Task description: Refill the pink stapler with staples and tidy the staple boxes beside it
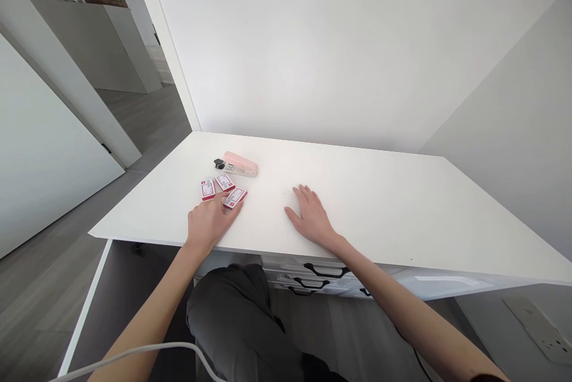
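Box [236, 196] — rightmost of three — sits between left fingers [216, 198], grip unclear; right fingers [305, 194] spread, released.

Soft light, stretched wide-angle edges

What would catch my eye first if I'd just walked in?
Probably the pink stapler, near the back left of the white desk. Just in front of it are three small red-and-white boxes, with the left hand at the rightmost one, its thumb and a finger by the box's edges. The right hand rests palm down with fingers spread, nearer the desk's middle.
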`<state>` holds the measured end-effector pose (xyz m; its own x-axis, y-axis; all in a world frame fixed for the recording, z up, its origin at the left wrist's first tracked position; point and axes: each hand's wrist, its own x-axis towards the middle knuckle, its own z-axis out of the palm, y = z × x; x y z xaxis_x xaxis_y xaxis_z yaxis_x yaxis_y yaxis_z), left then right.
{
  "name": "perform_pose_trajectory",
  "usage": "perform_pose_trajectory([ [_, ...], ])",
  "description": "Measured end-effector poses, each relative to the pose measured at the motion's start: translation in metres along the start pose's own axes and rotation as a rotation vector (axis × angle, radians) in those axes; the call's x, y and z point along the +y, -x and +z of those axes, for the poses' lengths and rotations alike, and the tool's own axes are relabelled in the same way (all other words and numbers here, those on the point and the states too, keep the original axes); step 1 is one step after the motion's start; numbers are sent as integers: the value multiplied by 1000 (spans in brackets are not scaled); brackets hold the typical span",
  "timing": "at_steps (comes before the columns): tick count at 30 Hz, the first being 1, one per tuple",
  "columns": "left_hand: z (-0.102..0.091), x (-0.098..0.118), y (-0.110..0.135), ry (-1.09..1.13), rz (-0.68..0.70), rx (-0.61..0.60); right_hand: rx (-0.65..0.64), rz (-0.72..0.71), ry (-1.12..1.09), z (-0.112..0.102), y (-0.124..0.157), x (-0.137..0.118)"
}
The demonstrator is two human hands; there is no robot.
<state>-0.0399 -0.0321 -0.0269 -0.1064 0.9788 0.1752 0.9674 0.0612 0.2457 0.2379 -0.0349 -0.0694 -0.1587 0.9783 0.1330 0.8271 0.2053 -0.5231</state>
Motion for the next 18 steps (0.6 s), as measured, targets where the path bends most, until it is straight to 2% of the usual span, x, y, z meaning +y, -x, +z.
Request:
perform_pose_trajectory([
  [5, 2, -3, 1, 29, -7, 15, 10, -49, -172, 25, -56, -39],
  [8, 2, -3, 2, 37, -9, 11, 77, -43, -312, 40, -88, -53],
  [13, 1, -2, 4, 38, -7, -6, 137, -28, -490, 56, -130, -65],
  [18, 0, -1, 4, 32, -11, -11, 136, 1, -507, 60, -150, -65],
])
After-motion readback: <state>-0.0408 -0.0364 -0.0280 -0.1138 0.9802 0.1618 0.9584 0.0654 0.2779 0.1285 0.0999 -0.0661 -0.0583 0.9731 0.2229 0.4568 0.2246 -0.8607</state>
